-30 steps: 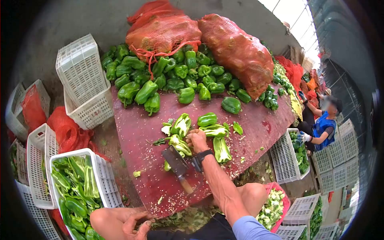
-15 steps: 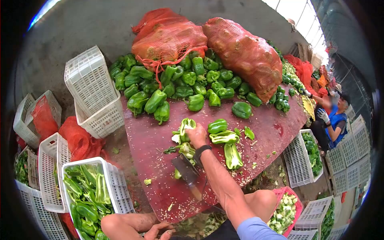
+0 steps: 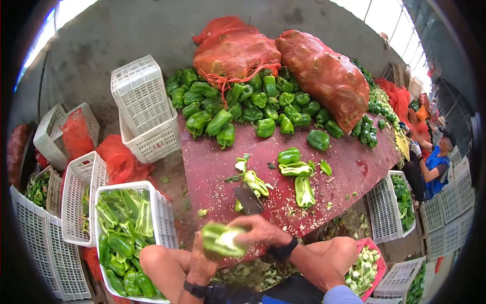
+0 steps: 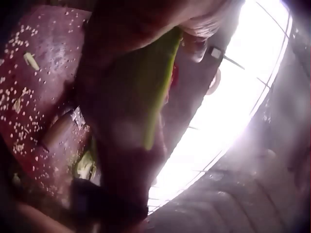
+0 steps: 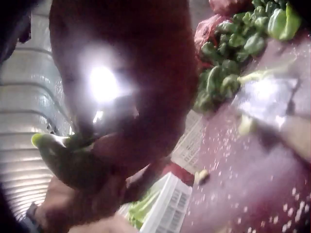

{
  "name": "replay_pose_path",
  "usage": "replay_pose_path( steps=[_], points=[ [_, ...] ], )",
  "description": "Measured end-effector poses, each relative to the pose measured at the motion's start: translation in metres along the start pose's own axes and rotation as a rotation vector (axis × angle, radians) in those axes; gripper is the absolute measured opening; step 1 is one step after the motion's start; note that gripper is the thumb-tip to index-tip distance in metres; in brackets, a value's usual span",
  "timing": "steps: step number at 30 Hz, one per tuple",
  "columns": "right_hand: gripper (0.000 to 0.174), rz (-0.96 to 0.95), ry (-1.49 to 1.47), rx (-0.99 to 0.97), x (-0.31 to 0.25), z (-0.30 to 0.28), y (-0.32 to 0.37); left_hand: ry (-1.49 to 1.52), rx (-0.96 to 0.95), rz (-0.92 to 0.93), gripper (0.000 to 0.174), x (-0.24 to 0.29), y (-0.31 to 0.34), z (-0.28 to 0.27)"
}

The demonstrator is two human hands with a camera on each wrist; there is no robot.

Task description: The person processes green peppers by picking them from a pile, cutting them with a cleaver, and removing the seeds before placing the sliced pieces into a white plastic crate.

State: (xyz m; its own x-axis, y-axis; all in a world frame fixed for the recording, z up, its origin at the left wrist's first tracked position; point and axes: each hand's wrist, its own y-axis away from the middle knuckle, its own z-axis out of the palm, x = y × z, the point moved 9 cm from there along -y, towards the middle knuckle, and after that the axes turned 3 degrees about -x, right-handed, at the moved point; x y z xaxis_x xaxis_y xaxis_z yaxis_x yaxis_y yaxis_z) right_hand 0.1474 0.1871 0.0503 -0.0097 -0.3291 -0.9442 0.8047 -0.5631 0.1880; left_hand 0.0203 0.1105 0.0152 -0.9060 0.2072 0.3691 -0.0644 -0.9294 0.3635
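- My right hand (image 3: 260,230) has left the cut pieces (image 3: 296,169) on the red board (image 3: 349,167). It has come back to the board's 6 o'clock edge, bringing a green pepper half (image 3: 223,239) with it.
- My left hand (image 3: 201,261), idle by the knee a second ago, has risen to meet it. Both hands now hold the one piece, off the board and above my lap.
- The right hand's fingers are curled over the top of the pepper half. The left hand's are wrapped round it from beneath (the left wrist view gives only a green edge against a dark palm).
- The cleaver (image 3: 249,198) lies flat on the board at 12 o'clock from the hands, untouched.
- I judge that chopping is set aside for now and the work is handwork on this piece.
- The white crate (image 3: 157,200) of cut halves sits at 9 o'clock of the hands. The whole peppers (image 3: 238,109) are heaped at the board's 12 o'clock end.
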Motion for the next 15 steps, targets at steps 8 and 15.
replay_pose_path(
  steps=[8, 15],
  points=[
    [0.037, -0.077, 1.063, 0.493, 0.001, 0.055, 0.046, -0.402, 0.184, 0.328, 0.031, -0.005, 0.026, -0.021],
    [0.035, -0.069, 0.704, 0.352, 0.021, 0.04, 0.063, -1.23, 0.052, 0.594, 0.037, -0.021, 0.064, 0.048]
  ],
)
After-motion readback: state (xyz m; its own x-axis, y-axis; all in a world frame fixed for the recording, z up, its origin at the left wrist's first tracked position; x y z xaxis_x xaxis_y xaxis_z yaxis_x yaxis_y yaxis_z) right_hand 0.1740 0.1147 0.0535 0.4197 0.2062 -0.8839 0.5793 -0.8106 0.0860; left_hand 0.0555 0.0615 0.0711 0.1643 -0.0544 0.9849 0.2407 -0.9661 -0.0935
